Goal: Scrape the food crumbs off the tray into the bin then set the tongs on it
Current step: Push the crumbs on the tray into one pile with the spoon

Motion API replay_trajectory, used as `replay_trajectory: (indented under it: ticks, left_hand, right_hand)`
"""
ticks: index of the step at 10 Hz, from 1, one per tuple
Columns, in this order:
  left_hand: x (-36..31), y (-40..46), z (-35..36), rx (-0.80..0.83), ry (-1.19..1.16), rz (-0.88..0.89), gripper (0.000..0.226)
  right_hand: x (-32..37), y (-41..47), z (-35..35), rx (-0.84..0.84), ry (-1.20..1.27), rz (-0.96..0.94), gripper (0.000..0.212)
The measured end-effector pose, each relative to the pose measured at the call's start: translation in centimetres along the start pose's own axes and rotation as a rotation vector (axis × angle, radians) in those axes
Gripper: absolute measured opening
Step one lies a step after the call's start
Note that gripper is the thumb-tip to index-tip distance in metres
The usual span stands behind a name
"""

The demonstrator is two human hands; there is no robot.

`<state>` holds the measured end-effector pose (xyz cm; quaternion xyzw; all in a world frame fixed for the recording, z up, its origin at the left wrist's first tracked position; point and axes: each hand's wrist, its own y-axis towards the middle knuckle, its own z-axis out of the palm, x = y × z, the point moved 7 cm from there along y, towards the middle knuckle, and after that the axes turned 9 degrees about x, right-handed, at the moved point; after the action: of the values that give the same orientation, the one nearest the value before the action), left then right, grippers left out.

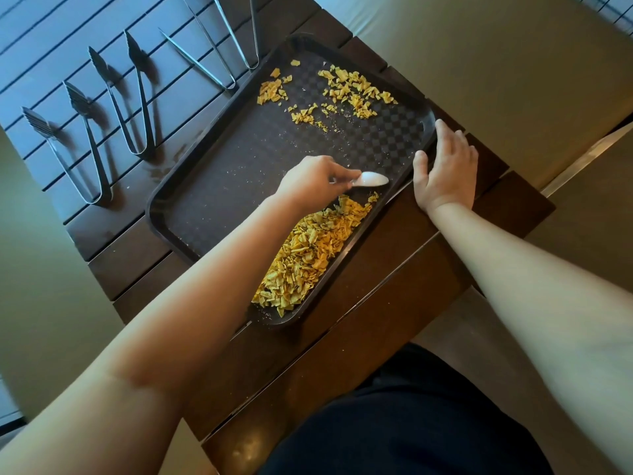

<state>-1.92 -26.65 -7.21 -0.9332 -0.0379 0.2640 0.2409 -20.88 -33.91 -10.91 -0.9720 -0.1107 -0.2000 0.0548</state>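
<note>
A dark checkered tray lies at an angle on the slatted wooden table. My left hand grips a white plastic spoon, its bowl touching the tray floor near the right rim. A big heap of yellow crumbs sits along the tray's near right edge. Smaller scattered crumbs lie at the far end. My right hand rests with straight fingers on the tray's right rim, thumb inside. Several metal tongs lie in a row on the table left of the tray. No bin is in view.
The table ends just in front of my body, with pale floor on both sides. Two long thin tongs lie beyond the tray's far left corner. A bench or ledge edge runs at the right.
</note>
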Motion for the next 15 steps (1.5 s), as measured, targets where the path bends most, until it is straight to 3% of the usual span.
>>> replay_trajectory:
  ticks: [2, 3, 4, 5, 6, 8, 10, 14, 15]
  left_hand:
    - [1.3, -2.4, -0.8, 0.138, 0.152, -0.017, 0.024]
    - [3.2, -3.4, -0.9, 0.221, -0.023, -0.054, 0.025]
    - [3.9, -3.1, -1.7, 0.06, -0.253, -0.083, 0.026]
    - [4.3, -2.4, -2.7, -0.221, -0.332, -0.182, 0.027]
    - [3.9, -2.0, -2.1, -0.212, -0.3, -0.195, 0.028]
    - [3.4, -2.9, -0.6, 0.087, -0.153, -0.098, 0.026]
    - [2.3, -1.7, -2.1, -0.165, -0.151, -0.076, 0.025]
    - [2.2, -3.1, -0.5, 0.148, 0.256, -0.019, 0.024]
    - [3.2, -4.1, -1.3, 0.045, 0.183, -0.029, 0.023]
  right_hand:
    - [0.0, 0.0, -0.1, 0.0, -0.002, 0.003, 0.056]
    - [0.0, 0.0, -0.1, 0.001, 0.0, 0.002, 0.056]
    - [0.0, 0.0, -0.1, 0.005, -0.002, 0.004, 0.055]
    - [0.0, 0.0, -0.1, 0.004, 0.0, 0.003, 0.056]
    - [0.0, 0.0, 0.0, 0.004, -0.001, 0.002, 0.056]
    - [-0.1, 0.0, 0.0, 0.003, -0.009, 0.001, 0.055]
    - [0.0, 0.0, 0.0, 0.003, -0.004, 0.002, 0.055]
    - [0.0, 0.0, -0.2, 0.009, 0.009, 0.008, 0.055]
    - [0.0, 0.0, -0.1, 0.012, 0.003, 0.009, 0.055]
